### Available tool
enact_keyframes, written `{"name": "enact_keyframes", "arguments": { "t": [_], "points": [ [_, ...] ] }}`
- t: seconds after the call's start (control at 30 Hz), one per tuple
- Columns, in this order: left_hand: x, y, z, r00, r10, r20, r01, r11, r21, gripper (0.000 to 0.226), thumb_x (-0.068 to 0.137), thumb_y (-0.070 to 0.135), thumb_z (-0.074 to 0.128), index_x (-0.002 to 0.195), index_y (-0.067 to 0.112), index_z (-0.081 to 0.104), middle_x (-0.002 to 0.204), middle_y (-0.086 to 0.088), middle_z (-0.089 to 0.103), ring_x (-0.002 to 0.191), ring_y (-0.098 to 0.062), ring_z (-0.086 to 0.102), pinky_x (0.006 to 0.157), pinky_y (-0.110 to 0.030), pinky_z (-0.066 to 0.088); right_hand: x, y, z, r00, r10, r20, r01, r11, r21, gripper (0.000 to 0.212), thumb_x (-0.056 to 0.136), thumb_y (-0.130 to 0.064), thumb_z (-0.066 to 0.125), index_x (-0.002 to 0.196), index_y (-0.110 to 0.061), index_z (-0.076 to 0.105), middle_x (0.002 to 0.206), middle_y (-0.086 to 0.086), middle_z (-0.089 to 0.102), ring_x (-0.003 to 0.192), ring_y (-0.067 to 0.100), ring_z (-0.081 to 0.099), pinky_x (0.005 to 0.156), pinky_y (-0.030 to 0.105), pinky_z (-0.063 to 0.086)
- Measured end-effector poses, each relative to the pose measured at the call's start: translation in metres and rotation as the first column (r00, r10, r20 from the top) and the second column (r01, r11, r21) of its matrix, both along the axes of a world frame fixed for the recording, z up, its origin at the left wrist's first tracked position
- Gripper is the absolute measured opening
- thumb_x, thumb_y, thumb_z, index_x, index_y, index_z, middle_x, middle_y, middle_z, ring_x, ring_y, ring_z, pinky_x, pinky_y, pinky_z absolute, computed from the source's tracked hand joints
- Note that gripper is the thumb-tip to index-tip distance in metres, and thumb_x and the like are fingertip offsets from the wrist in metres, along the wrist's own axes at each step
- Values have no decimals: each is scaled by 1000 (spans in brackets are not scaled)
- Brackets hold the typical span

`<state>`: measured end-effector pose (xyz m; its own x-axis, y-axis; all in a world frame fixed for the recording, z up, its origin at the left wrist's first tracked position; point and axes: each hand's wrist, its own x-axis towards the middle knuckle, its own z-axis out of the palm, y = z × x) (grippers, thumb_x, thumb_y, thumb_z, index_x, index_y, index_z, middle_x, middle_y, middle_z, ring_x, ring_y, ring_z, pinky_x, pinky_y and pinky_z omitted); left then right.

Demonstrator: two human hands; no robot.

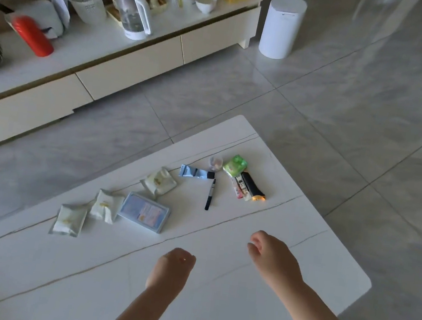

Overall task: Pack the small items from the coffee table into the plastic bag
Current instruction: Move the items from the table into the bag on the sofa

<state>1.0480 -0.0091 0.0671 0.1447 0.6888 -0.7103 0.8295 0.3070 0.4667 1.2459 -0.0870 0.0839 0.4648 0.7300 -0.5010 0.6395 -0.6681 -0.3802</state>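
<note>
Two hands, left hand (pixel 172 269) and right hand (pixel 270 257), hover low in frame, fingers loosely curled, holding nothing. We note packets (pixel 69 220), box (pixel 144 211), pen (pixel 210 194) mid-table (pixel 298 265).

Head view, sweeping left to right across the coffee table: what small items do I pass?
White packet → second white packet → blue card box → third white packet → light blue tube → black pen → green pouch → black-and-orange tube.

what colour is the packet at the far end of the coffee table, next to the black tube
Green and white; the packet shows best in the head view.
</note>
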Motion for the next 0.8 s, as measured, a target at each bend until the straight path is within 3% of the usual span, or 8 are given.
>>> {"name": "enact_keyframes", "arguments": {
  "t": [0.1, 0.17, 0.3, 0.5, 0.7, 0.8],
  "points": [
    [14, 21, -17, 1000, 20, 23, -20, 999, 26, 6, 87, 27, 57, 85, 24, 62, 90, -1, 67, 79, -19, 61, 67, -23, 45, 23, 23, -25, 1000, -6, 9, 6, 1000, -19, 30, 97, -31, 40, 124, -20, 51, 126, -6, 57, 114, 13, 55, 83, 25, 46],
    [27, 35, -33, 999, 16, 28, -17, 999, 48, 19, 88, 30, 59, 105, 23, 65, 100, 2, 66, 86, -14, 60, 73, -23, 46, 40, 37, -46, 1000, -1, 23, 2, 999, -34, 33, 98, -31, 41, 126, -18, 50, 127, -3, 56, 115, 15, 55, 86, 26, 46],
    [61, 65, -70, 1000, -19, -15, 20, 995, 94, 32, 91, 31, 56, 122, 22, 59, 114, 0, 63, 91, -13, 56, 75, -22, 43, 73, 68, -89, 997, 32, 71, -27, 998, -62, 35, 98, -31, 43, 128, -14, 47, 124, 6, 56, 115, 21, 54, 90, 30, 47],
    [109, 101, -129, 987, -97, -129, 125, 966, 227, 48, 94, 29, 49, 140, 22, 39, 138, -1, 47, 121, -21, 49, 96, -34, 45, 107, 132, -145, 990, 44, 135, -51, 998, 48, 31, 94, -26, 48, 120, -9, 51, 115, 11, 57, 107, 29, 55, 82, 37, 48],
    [137, 117, -169, 981, -30, -194, 88, 951, 295, 55, 92, 26, 51, 142, 22, 30, 134, -3, 45, 124, -23, 46, 89, -37, 46, 106, 153, -187, 949, 106, 296, -131, 989, 63, 34, 91, -26, 53, 120, -10, 44, 114, 9, 54, 106, 26, 51, 74, 32, 44],
    [148, 123, -176, 958, -98, -270, 182, 934, 308, 55, 92, 26, 54, 140, 20, 30, 129, -5, 49, 119, -26, 50, 84, -38, 47, 108, 145, -190, 975, 43, 218, -50, 998, 29, 51, 82, -39, 65, 116, -7, 44, 109, 10, 52, 102, 27, 52, 71, 33, 45]
  ]
}}
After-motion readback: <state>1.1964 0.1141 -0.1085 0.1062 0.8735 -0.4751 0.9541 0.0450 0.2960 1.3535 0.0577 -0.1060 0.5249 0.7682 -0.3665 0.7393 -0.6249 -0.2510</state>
